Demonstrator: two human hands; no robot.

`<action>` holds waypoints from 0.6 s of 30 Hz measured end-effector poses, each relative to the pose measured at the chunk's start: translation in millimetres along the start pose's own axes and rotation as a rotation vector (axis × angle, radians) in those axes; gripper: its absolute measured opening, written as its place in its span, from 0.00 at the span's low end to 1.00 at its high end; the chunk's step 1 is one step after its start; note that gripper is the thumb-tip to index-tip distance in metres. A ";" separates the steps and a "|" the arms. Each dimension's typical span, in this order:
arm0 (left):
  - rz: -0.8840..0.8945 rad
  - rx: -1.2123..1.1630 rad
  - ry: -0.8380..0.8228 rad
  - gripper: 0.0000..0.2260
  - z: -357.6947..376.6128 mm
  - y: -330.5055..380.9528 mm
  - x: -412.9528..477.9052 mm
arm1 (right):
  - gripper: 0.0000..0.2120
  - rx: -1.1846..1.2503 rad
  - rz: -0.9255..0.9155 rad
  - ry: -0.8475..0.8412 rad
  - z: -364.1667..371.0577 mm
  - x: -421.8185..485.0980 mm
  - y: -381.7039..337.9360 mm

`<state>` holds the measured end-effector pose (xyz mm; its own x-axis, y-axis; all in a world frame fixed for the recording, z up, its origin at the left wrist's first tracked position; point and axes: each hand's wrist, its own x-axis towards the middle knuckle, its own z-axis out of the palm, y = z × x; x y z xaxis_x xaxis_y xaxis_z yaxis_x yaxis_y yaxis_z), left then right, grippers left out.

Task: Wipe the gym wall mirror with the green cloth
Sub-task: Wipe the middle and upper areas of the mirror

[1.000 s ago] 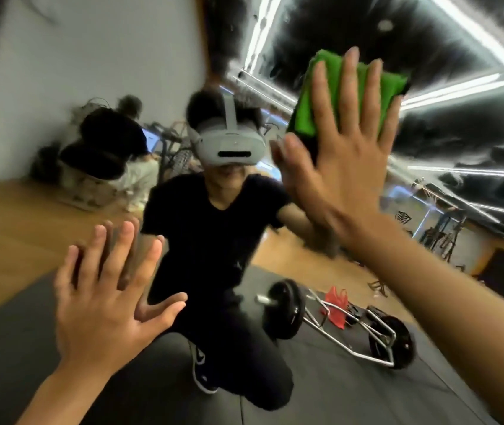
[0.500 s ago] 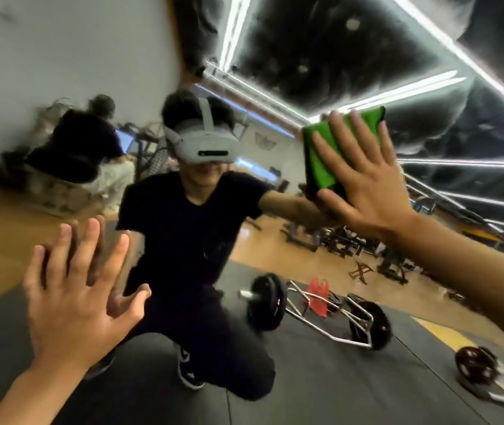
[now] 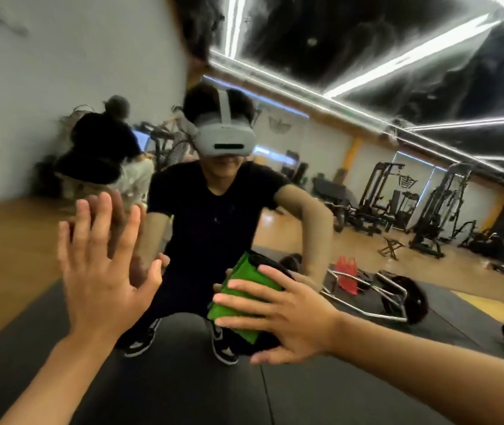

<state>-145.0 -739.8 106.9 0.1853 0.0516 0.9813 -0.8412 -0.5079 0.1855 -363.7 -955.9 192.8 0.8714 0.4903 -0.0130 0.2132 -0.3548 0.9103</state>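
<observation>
Mid-wipe here. Right hand (image 3: pixel 284 317) is flat, fingers straight, pressing the folded cloth (image 3: pixel 246 271) onto the mirror (image 3: pixel 367 240) down low, over the reflected knees. Left hand (image 3: pixel 100 271) looks planted on the glass too, fingers spread, holding nothing, probably a brace. Next move, I'd guess: slide the cloth across with even pressure, overlap the passes, and don't let it slip out from under the palm.

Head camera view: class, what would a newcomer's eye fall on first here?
The green cloth, low centre, pressed to the mirror under straight fingers of the right hand. Leftward, the left hand lies flat on the glass; between them crouches a reflected person in a grey headset.
</observation>
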 end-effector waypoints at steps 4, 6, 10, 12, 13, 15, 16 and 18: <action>0.043 0.022 -0.005 0.30 1.3 -0.6 -15.6 | 0.32 -0.043 0.150 0.166 -30.5 7.1 83.5; 0.064 0.007 -0.031 0.29 4.0 5.1 -29.9 | 0.31 -0.024 0.501 0.280 -49.4 17.5 111.6; 0.125 0.050 -0.063 0.29 8.5 11.4 -54.2 | 0.33 0.089 1.018 0.456 -49.5 62.3 67.3; 0.155 0.092 -0.054 0.29 11.3 8.4 -54.8 | 0.32 0.129 0.915 0.415 -28.1 76.4 10.8; 0.158 0.104 -0.055 0.29 11.5 7.3 -54.6 | 0.32 0.152 0.825 0.383 -14.6 78.1 -19.7; 0.149 0.105 -0.062 0.28 10.7 6.9 -54.0 | 0.31 0.153 0.666 0.296 13.0 68.7 -76.6; 0.141 0.100 -0.069 0.28 9.6 7.3 -55.1 | 0.31 0.135 0.599 0.237 27.0 60.1 -104.2; 0.139 0.100 -0.073 0.27 10.4 8.6 -55.1 | 0.30 0.105 0.490 0.102 49.5 39.9 -147.6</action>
<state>-157.2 -755.9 53.9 0.1102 -0.0854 0.9902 -0.8072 -0.5890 0.0390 -338.6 -923.4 37.5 0.8337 0.3201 0.4499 -0.1617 -0.6376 0.7532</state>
